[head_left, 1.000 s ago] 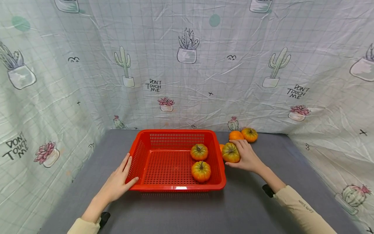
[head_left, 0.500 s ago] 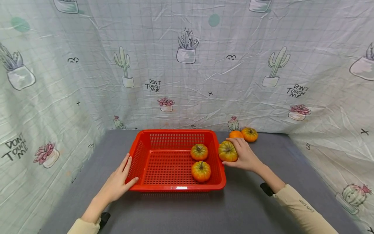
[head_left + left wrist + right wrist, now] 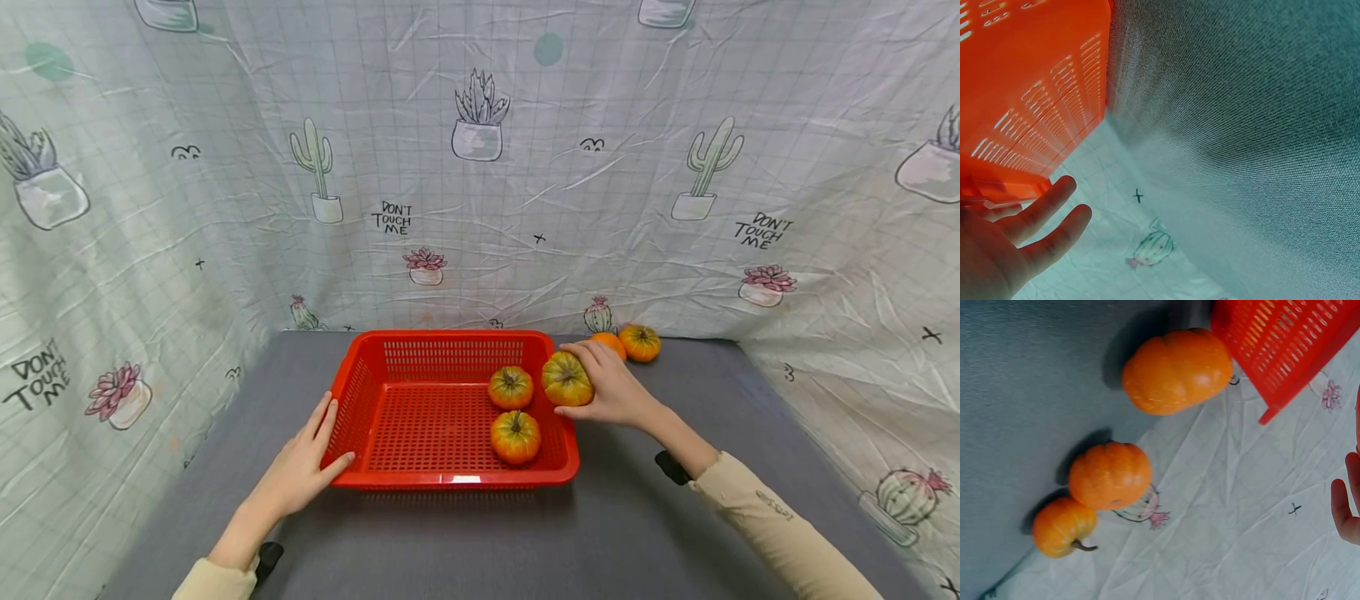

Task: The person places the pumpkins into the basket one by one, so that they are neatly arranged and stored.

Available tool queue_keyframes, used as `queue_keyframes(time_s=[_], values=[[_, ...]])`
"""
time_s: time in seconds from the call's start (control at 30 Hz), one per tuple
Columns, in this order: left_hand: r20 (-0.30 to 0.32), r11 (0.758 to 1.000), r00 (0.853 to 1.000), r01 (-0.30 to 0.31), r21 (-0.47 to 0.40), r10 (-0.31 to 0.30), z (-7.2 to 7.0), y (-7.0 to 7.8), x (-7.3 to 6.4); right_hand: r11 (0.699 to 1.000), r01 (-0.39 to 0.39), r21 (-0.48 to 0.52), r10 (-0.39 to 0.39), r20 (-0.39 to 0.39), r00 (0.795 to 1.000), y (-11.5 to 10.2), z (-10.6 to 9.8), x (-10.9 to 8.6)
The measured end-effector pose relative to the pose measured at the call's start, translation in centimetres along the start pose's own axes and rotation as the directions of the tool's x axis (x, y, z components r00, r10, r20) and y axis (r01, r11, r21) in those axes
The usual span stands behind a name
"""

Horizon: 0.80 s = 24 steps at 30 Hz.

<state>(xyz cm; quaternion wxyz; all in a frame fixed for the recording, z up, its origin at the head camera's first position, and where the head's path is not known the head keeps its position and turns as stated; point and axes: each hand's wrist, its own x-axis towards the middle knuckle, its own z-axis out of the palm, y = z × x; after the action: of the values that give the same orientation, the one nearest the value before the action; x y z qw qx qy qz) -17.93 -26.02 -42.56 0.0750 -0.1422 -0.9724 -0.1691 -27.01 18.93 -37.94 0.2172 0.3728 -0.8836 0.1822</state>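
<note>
My right hand (image 3: 611, 385) grips a green-and-orange pumpkin (image 3: 567, 379), fingers over its far side and thumb at its near side. It is over the right rim of a red slotted plastic basket (image 3: 450, 479). In the right wrist view only some fingertips (image 3: 1341, 500) show at the edge. My left hand (image 3: 300, 458) rests on the basket's left rim with fairly straight fingers, the thumb reaching over the edge; those fingers (image 3: 1054, 240) also show in the left wrist view. Two similar pumpkins, one (image 3: 512, 388) behind the other (image 3: 516, 438), sit in the basket's right part.
Outside the basket, beyond the right hand, an orange pumpkin (image 3: 609, 343) and a stemmed one (image 3: 639, 343) lie by the back cloth (image 3: 480, 208). The right wrist view shows a larger orange pumpkin (image 3: 1175, 372) beside the basket. A grey cloth covers the table (image 3: 450, 542).
My right hand has lifted the green-and-orange pumpkin and carried it left, from beside the basket to over its right rim. The left hand and the basket stay in place.
</note>
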Motion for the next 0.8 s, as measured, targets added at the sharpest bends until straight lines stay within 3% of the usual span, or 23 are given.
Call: queue_keyframes(time_s=[0.8], values=[[0.012, 1.0, 1.0, -0.002, -0.016, 0.003, -0.1, 0.0, 0.0, 0.997, 0.078, -0.02, -0.077, 0.014, 0.997, -2.2, 0.2, 5.7]])
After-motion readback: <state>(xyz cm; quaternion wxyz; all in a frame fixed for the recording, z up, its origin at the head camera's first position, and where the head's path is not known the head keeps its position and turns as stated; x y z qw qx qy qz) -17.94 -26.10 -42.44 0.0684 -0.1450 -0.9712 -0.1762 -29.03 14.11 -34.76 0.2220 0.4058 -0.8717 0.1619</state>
